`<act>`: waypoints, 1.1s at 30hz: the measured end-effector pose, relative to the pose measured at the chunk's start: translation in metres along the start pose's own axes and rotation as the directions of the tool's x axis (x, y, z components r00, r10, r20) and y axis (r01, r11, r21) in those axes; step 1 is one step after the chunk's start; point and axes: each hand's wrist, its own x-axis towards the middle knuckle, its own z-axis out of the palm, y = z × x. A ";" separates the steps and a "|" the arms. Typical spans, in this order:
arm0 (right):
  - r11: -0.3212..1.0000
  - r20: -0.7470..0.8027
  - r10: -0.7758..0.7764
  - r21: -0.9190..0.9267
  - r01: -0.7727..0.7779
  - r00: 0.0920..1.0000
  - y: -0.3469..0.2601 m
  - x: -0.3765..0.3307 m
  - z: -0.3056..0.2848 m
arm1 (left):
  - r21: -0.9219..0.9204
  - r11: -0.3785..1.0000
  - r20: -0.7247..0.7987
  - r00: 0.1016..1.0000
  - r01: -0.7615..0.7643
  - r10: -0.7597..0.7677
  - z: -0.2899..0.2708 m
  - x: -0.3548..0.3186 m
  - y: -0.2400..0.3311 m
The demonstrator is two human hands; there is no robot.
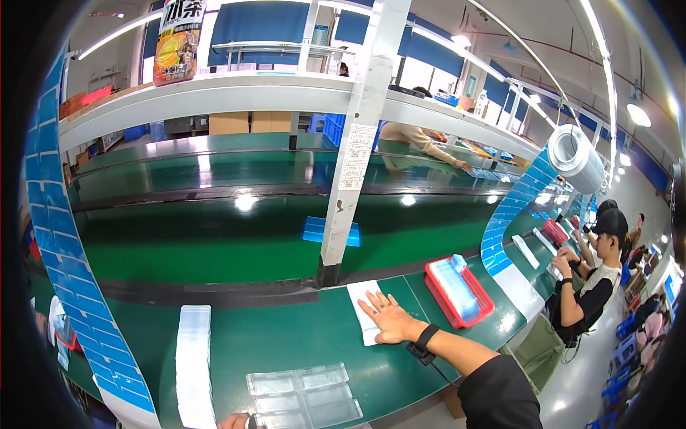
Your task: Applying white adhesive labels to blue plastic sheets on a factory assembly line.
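Observation:
My right hand (pixel 386 316) lies flat, fingers spread, on a white cloth (pixel 361 294) on the green bench, a black watch on its wrist. Just right of it stands a red tray (pixel 434 287) holding a stack of clear pale-blue sheets (pixel 457 284). Only the fingertips of my left hand (pixel 233 421) show at the lower edge, touching the near-left corner of a clear plastic compartment tray (pixel 306 395). Whether those fingers grip the tray is hidden. A long white stack of thin pieces (pixel 194 361) lies left of it.
A white post (pixel 355 150) rises just behind the cloth. A blue tray (pixel 331 231) rides the green conveyor. Strips of blue labels hang at left (pixel 78 286) and right (pixel 509 222), the right from a roll (pixel 576 155). Other people work along the bench at right (pixel 593 279).

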 end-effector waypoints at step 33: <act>0.999 -0.029 -0.014 0.037 0.015 0.999 -0.020 -0.051 0.010 | 0.006 1.000 0.016 1.000 -0.024 0.024 0.002 -0.002 -0.004</act>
